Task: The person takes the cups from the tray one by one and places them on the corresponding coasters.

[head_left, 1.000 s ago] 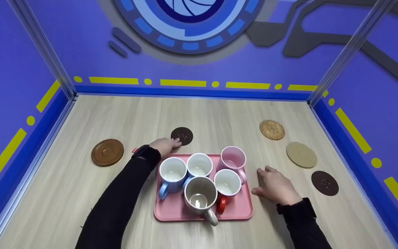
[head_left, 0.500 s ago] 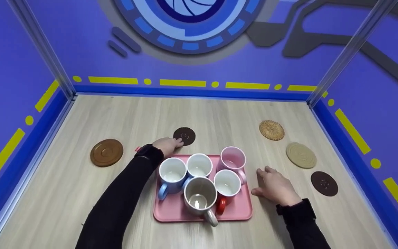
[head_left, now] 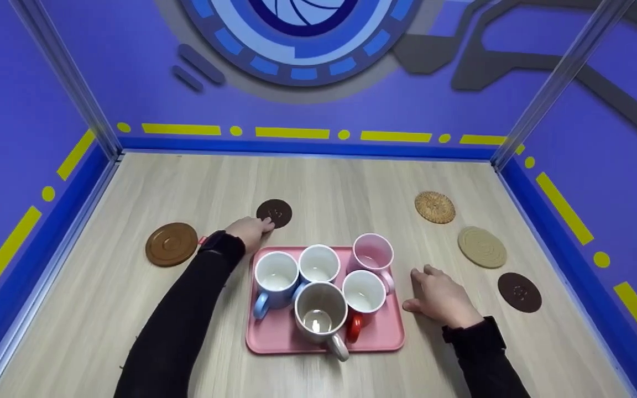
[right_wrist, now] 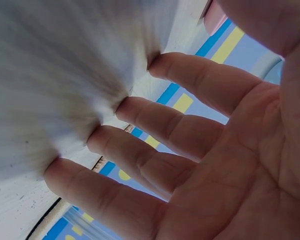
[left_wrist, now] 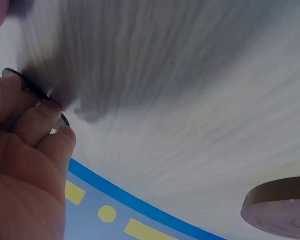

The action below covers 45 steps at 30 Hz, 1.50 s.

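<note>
Purple walls (head_left: 119, 66) with yellow dashes (head_left: 292, 132)

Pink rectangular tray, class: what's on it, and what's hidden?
Two blue-handled mugs, a pink mug, a red-handled mug and a grey mug. The tray beneath them is covered.

Brightly lit in the head view, with white glints inside the large grey ceramic mug (head_left: 321, 304) on the pink rectangular plastic tray (head_left: 271, 337). Dimmer in both wrist views, with the pale flat wood-grain tabletop (left_wrist: 165, 100) blurred and darkly shadowed beside bare fingertips (right_wrist: 162, 65).
</note>
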Tool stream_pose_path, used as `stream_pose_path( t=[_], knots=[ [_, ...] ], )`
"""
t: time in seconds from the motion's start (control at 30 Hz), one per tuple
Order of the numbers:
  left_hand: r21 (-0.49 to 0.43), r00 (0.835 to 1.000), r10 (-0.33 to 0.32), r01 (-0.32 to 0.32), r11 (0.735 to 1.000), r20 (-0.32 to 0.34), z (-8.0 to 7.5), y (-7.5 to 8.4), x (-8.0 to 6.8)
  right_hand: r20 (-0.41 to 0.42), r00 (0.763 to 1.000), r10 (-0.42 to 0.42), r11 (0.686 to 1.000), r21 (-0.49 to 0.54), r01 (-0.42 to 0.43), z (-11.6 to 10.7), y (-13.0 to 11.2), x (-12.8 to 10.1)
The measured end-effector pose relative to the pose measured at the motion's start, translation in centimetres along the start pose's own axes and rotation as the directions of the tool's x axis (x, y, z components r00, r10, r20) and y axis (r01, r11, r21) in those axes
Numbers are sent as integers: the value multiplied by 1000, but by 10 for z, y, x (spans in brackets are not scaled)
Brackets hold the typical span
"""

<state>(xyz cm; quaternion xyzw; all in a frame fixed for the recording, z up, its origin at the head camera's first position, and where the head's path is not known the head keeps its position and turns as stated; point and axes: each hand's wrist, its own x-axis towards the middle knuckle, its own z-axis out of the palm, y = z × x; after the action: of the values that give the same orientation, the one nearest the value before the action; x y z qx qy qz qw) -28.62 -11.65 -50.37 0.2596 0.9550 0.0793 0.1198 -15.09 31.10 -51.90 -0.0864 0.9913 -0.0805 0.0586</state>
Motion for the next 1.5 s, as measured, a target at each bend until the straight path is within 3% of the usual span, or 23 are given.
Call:
stream_pose_path(
  t=[0.3, 0.4, 0.5, 0.6, 0.73, 0.8, 0.83, 0.93, 1.1, 1.33, 1.5],
  knots=[
    [-4, 1000, 24, -24, 1000, 4, 6, 3, -13, -6, 1000, -14, 1000, -8, 14, -1, 1, 3],
    [-61, 999, 19, -21, 998, -43, 13, 4, -19, -6, 1000, -13, 1000, -9, 13, 0, 1, 3],
    [-126, 989, -33, 14, 992, -147, 17, -1, -34, -9, 1000, -22, 1000, -11, 22, 0, 0, 3],
    [-154, 948, -165, 126, 980, -272, 16, -9, -55, -8, 1000, -28, 1000, -7, 28, 1, -1, 3],
    [-171, 849, -371, 330, 928, -376, 13, -21, -96, -9, 1000, -23, 1000, -7, 23, 1, -1, 2],
    [-165, 809, -416, 383, 909, -416, 15, -26, -117, -15, 1000, -26, 1000, -11, 26, 1, 0, 2],
    [-159, 796, -422, 393, 906, -434, 18, -27, -127, -17, 999, -29, 1000, -12, 29, 1, 0, 1],
    [-136, 776, -412, 397, 908, -478, 30, -31, -152, -29, 999, -43, 999, -13, 42, 1, 1, 1],
    [-154, 784, -409, 384, 910, -467, 47, -36, -167, -41, 999, -35, 999, -5, 35, 3, 2, 0],
    [-114, 832, -406, 394, 912, -377, 51, -40, -163, -20, 1000, -21, 1000, 2, 21, 4, 1, 0],
    [-90, 848, -392, 387, 918, -358, 46, -46, -156, -25, 1000, -18, 1000, -11, 18, 3, 1, 0]
  ],
)
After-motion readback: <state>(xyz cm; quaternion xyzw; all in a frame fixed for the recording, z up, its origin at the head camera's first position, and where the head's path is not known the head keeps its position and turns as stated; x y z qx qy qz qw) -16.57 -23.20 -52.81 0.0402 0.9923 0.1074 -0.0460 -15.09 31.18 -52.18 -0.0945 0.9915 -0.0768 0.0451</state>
